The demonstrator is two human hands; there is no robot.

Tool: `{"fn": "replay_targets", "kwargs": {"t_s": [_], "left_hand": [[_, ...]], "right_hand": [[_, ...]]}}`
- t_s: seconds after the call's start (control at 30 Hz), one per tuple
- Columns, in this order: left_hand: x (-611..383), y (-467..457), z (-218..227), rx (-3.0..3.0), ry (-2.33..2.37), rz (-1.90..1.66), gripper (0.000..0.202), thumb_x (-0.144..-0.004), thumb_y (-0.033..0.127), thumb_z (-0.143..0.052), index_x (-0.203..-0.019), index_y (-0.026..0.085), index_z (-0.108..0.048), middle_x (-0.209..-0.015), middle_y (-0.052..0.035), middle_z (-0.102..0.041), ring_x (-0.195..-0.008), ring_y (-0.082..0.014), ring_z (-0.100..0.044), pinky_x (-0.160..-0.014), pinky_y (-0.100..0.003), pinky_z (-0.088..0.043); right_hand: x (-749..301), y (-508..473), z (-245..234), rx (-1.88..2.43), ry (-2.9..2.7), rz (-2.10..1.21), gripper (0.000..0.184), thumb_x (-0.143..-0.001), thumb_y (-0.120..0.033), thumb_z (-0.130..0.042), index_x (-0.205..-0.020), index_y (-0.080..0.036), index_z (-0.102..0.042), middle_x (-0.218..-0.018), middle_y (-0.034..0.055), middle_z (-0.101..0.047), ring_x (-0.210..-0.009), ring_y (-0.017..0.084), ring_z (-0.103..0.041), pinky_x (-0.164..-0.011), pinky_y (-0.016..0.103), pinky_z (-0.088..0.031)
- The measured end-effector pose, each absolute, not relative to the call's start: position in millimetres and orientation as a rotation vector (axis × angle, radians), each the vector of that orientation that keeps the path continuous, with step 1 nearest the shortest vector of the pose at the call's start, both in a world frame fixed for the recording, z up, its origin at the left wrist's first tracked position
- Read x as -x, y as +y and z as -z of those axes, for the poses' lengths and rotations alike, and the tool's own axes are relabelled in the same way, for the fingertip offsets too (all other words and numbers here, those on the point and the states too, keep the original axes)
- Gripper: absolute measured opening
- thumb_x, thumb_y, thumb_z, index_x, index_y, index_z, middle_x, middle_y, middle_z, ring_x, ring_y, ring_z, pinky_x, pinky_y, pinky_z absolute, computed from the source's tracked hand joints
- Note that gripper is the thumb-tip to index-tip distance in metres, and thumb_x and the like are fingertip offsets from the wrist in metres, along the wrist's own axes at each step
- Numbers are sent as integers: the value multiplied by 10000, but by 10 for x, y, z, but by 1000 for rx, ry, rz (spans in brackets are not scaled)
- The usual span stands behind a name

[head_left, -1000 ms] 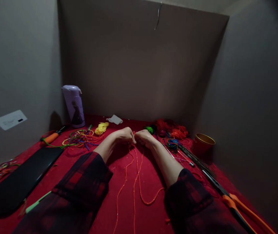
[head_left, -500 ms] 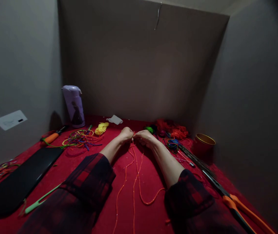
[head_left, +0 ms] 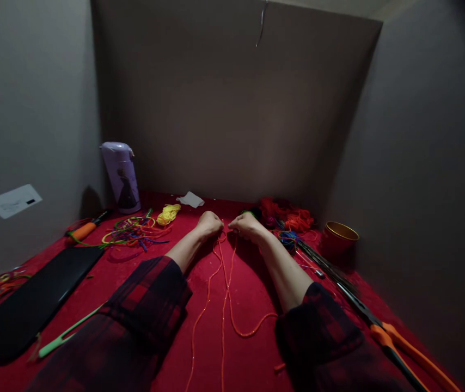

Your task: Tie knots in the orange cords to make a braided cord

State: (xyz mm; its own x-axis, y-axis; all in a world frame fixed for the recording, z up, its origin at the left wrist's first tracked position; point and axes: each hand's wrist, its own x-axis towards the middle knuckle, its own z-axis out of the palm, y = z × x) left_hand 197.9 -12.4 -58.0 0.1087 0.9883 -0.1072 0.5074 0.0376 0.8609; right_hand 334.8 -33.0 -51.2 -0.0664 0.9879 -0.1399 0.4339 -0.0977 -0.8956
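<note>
Orange cord (head_left: 223,305) runs in several strands down the red cloth toward me, and one strand curves off to the right in a loop. Its upper end is pinched by my left hand (head_left: 210,224), where a small loop shows beside the fingertips. A short gap away, my right hand (head_left: 248,225) pinches another strand of the same cord. Both hands are closed, wrists low over the cloth. The exact grip of the fingers is partly hidden by the backs of the hands.
Left: purple flask (head_left: 121,177), yellow yarn (head_left: 169,214), tangled coloured cords (head_left: 134,231), black board (head_left: 40,299), light green needle-like tool (head_left: 59,341). Right: red yarn (head_left: 287,215), blue yarn (head_left: 288,239), red pot (head_left: 338,242), orange-handled pliers (head_left: 383,332). Grey walls enclose the table.
My hands were touching at the fingertips and have drawn slightly apart, the right one moving rightward with its strand. The whole view has shifted a little.
</note>
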Motion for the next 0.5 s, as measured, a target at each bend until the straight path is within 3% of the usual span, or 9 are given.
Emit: {"fn": "replay_targets", "kwargs": {"t_s": [0.17,0.3,0.4,0.5], "left_hand": [[-2007,-195,526,-1474,1489,-764,172,-653,160,-627,-507,116,-546,-324,39,-383,-317,-56,-317,-373,-205,-233],[-2018,-203,523,-1371,1461,-760,266,-711,142,-553,-463,140,-456,-302,42,-352,-286,-46,-278,-349,-205,-203],[-2010,-168,544,-1318,1432,-753,259,-716,151,-561,-479,134,-458,-338,31,-399,-302,-40,-312,-352,-195,-219],[-2001,-146,554,-1296,1407,-748,222,-699,164,-592,-507,122,-489,-359,32,-418,-314,-38,-332,-360,-187,-221]], "right_hand": [[-3381,-411,451,1444,-1772,-1276,81,-663,-171,-641,-607,-119,-612,-407,-34,-511,-313,31,-324,-331,170,-205],[-3343,-462,460,1357,-1933,-1384,89,-622,-194,-694,-616,-112,-660,-466,-5,-575,-364,46,-389,-358,167,-253],[-3358,-471,436,1349,-1930,-1368,195,-631,-272,-723,-576,-104,-643,-437,-18,-535,-350,35,-341,-351,174,-218],[-3359,-437,412,1469,-1609,-1171,289,-737,-356,-652,-600,-104,-616,-355,-54,-417,-315,30,-264,-343,185,-173]]}}
